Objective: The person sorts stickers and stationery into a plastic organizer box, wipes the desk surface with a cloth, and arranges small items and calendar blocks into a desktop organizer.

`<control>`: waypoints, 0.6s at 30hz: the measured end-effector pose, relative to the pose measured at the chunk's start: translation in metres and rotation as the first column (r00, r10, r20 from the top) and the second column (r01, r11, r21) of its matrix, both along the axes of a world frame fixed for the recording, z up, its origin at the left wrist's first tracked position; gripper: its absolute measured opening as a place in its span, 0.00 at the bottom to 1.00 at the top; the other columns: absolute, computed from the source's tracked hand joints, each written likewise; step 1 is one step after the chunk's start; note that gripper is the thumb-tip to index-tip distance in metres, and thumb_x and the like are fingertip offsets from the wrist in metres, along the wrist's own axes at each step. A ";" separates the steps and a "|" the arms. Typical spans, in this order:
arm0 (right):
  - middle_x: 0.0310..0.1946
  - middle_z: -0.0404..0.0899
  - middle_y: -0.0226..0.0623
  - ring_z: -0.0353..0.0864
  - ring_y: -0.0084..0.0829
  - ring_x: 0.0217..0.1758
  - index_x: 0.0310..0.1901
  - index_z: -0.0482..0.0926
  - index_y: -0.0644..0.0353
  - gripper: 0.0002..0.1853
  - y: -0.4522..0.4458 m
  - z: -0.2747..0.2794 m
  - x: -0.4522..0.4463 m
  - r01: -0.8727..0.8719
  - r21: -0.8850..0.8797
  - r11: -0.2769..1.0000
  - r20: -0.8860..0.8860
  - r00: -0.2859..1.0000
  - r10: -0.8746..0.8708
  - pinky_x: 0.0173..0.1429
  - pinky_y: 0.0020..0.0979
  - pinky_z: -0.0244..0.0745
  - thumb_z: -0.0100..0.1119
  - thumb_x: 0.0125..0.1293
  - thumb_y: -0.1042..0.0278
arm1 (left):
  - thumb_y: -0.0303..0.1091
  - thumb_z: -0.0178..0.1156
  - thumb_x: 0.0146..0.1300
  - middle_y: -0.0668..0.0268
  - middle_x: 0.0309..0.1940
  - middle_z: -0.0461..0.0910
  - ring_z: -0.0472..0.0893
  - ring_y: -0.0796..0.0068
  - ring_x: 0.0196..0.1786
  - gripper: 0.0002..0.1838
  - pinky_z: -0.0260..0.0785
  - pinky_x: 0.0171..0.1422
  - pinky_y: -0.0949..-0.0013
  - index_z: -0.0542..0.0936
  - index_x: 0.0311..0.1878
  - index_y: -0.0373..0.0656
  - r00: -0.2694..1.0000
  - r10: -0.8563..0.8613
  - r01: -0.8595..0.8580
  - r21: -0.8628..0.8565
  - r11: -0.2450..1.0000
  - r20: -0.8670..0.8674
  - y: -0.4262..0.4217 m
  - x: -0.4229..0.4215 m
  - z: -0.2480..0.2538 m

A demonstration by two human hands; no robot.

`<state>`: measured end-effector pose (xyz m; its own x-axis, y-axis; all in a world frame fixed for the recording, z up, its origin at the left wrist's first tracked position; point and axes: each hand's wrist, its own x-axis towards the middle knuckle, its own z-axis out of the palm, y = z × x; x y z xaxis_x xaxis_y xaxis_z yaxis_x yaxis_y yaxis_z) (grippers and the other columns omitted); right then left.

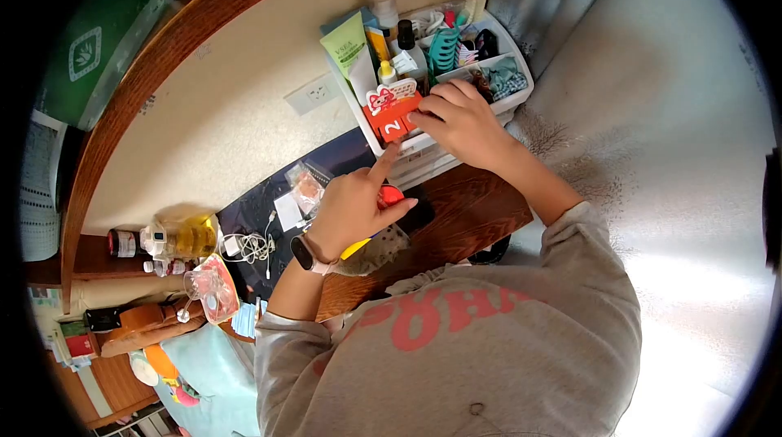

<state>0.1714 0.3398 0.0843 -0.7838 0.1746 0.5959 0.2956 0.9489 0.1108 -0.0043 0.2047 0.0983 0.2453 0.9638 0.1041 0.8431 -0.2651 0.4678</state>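
A small red calendar-like block with a white "2" and a cartoon cat topper stands at the front left corner of a white organizer. At the block's right side is my right hand, fingers bent and touching it; its far fingertips are over the organizer. My left hand has its index finger stretched to the block's lower edge, thumb spread apart. Behind the block stand a green tube, a yellow-capped bottle and a black-capped bottle. Part of a red object shows beyond my left hand.
A teal hair claw and fabric hair ties lie in the organizer. White cables, a bottle of yellow liquid and a pink-rimmed tray are at the left. A wooden shelf edge curves overhead.
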 end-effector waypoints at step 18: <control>0.41 0.75 0.47 0.76 0.44 0.41 0.46 0.71 0.63 0.15 0.021 0.018 -0.026 -0.107 -0.573 0.812 -0.100 0.993 0.060 0.44 0.35 0.70 0.56 0.56 0.72 | 0.46 0.62 0.49 0.53 0.18 0.73 0.75 0.58 0.20 0.36 0.65 0.26 0.64 0.64 0.60 0.39 0.986 0.058 -0.076 0.110 0.991 0.156 0.004 -0.007 -0.005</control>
